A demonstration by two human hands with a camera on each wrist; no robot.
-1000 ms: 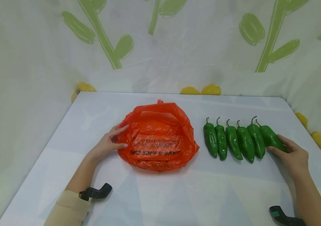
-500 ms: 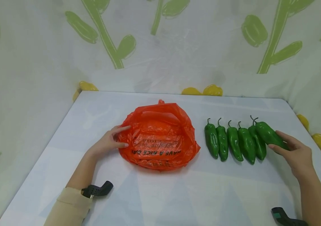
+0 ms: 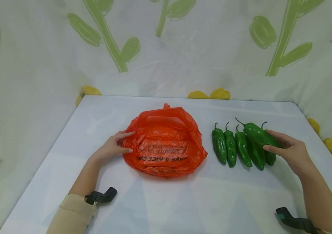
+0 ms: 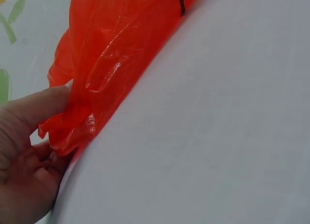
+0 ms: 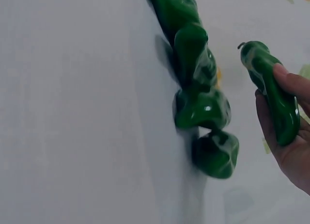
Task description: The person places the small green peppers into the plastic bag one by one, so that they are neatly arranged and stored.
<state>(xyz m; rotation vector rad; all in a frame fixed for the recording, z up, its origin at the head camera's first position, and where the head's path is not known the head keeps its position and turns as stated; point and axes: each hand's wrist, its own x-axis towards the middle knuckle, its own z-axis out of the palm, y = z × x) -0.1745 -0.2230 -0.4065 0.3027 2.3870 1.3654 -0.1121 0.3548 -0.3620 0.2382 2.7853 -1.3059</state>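
Note:
In the head view an orange-red plastic bag with black print lies on the table, its mouth spread wide. My left hand pinches the bag's left edge; the left wrist view shows the film between thumb and fingers. My right hand grips a green pepper by its lower end, stem pointing to the far left. That pepper is raised and overlaps the right end of a row of green peppers. In the right wrist view the held pepper is apart from the row.
The white table carries the bag left of the row of peppers. A pale cloth printed with green leaves hangs behind and at both sides. Black wrist straps sit on both forearms.
My right hand has lifted the rightmost pepper and carried it left over its neighbours. My left hand stays at the bag's edge.

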